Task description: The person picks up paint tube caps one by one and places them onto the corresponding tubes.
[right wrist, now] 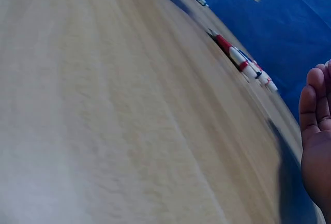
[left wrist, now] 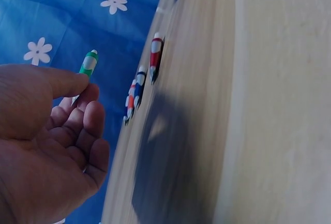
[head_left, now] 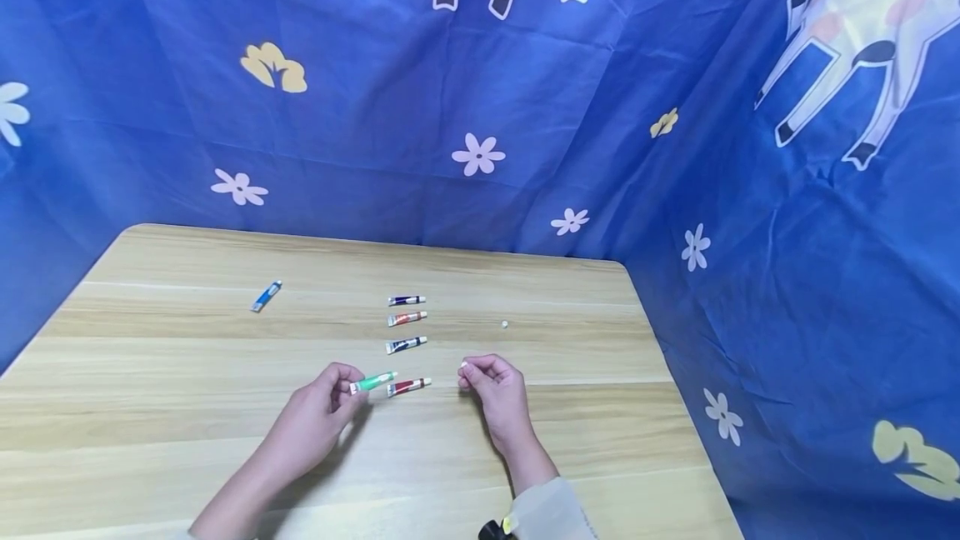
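My left hand (head_left: 347, 386) pinches a small green paint tube (head_left: 372, 382) by its flat end, just above the wooden table (head_left: 187, 407). In the left wrist view the green tube (left wrist: 89, 62) sticks up past thumb and forefinger. A red tube (head_left: 408, 387) lies right beside it. My right hand (head_left: 480, 375) hovers to the right of the red tube with fingers curled and tips together. A pale speck at its fingertip is too small to identify. In the right wrist view only its fingers (right wrist: 313, 131) show at the edge.
Three more tubes lie in a column behind the red one: dark blue (head_left: 406, 345), orange-red (head_left: 407, 318) and purple (head_left: 407, 300). A light blue tube (head_left: 266, 296) lies apart at the left. A tiny white cap (head_left: 504, 324) sits to the right. Blue flowered cloth (head_left: 480, 157) walls the table.
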A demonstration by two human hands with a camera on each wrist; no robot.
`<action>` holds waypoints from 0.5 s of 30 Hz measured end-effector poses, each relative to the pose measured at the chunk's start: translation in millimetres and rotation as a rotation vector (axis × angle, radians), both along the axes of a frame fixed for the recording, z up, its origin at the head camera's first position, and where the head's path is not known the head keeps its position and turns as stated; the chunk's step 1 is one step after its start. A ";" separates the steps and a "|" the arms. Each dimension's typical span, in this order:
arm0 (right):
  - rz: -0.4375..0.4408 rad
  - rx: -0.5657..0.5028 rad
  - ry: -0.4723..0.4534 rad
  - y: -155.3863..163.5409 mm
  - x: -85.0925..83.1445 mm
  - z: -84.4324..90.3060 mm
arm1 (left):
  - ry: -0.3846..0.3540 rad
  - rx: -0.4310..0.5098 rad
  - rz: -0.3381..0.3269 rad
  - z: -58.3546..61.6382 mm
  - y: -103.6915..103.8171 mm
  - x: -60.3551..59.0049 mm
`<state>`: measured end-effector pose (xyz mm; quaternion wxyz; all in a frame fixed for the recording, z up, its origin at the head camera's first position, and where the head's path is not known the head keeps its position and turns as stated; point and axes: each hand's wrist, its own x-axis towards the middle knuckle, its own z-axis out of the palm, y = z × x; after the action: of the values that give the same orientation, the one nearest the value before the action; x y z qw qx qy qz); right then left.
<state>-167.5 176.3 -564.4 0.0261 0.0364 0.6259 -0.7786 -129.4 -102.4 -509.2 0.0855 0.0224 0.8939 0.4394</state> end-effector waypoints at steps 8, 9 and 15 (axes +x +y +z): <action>0.064 0.050 0.007 -11.2 7.2 2.8 | -0.018 0.010 -0.012 0.8 11.8 1.9; 0.069 0.072 0.010 -12.9 8.2 3.2 | -0.017 0.013 -0.014 0.8 13.2 2.2; 0.107 0.241 0.050 -22.8 16.4 8.6 | -0.026 0.035 -0.018 -0.2 20.6 6.6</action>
<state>-151.1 153.5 -555.8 0.0473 -0.0136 0.7165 -0.6958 -122.8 -81.8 -509.3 0.1008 0.0260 0.8846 0.4546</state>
